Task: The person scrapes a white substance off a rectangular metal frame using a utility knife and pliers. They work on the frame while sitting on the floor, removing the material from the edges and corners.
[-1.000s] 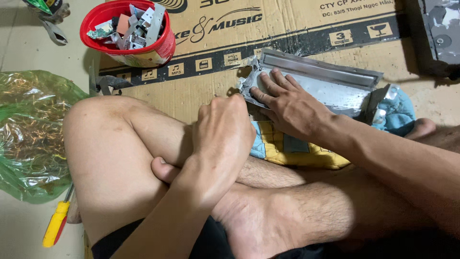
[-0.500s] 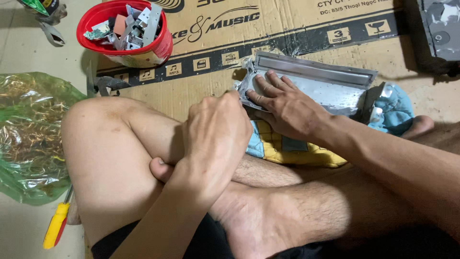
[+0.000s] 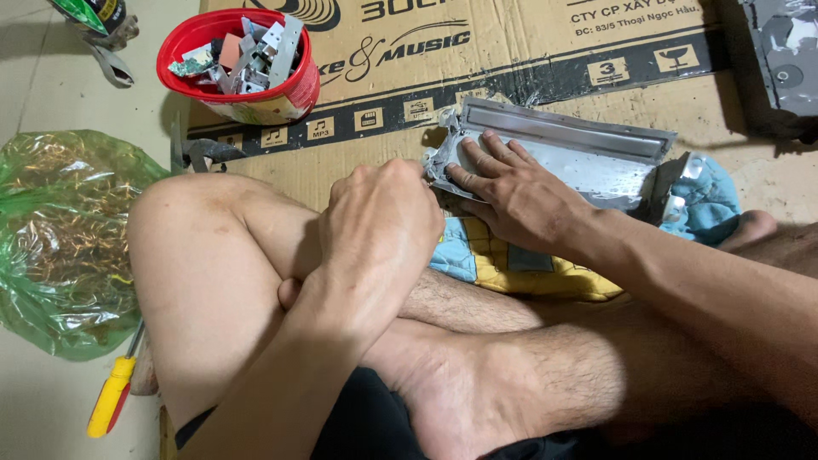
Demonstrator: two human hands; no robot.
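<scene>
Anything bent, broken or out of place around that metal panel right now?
Yes: the grey metal panel under the right hand looks bent, its right end crumpled up. Its left corner at the left hand is ragged.

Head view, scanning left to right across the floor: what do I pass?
Green plastic bag → yellow-handled screwdriver → red bowl of metal scraps → left hand → right hand on the grey metal panel → blue cloth.

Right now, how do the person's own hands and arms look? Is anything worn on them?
Both are bare: no gloves, no sleeves, no watch, no rings that I can see. The left hand shows only its back, knuckles up. The right hand has its fingers visible, with short nails, and its forearm carries fine hair. No marks or bandages show.
</scene>
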